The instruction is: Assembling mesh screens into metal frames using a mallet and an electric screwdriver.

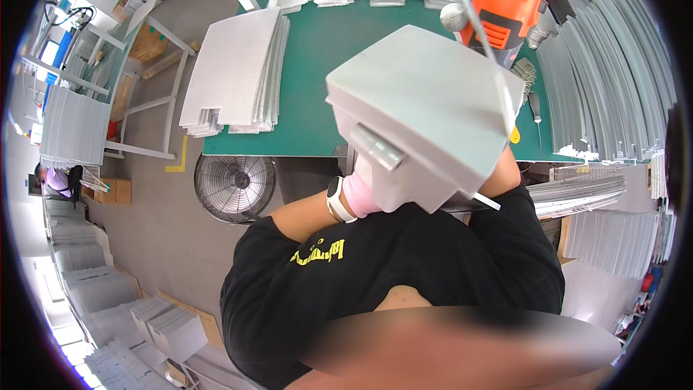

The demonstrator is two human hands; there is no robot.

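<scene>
Fingers were behind the grey box; I couldn't tell their grip.
A careless turn could've knocked it into the orange power tool.

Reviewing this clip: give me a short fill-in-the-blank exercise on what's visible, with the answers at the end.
1. Beyond the grey box-shaped housing, the tabletop is coloured ____.
2. The power tool at the upper right has a mainly ____ body.
3. Strapped round the left forearm, beside the pink cuff, is a white ____.
4. Below the tabletop's front edge, toward the left, shows a round wire-caged ____.

Missing words: green; orange; watch; fan.
</scene>
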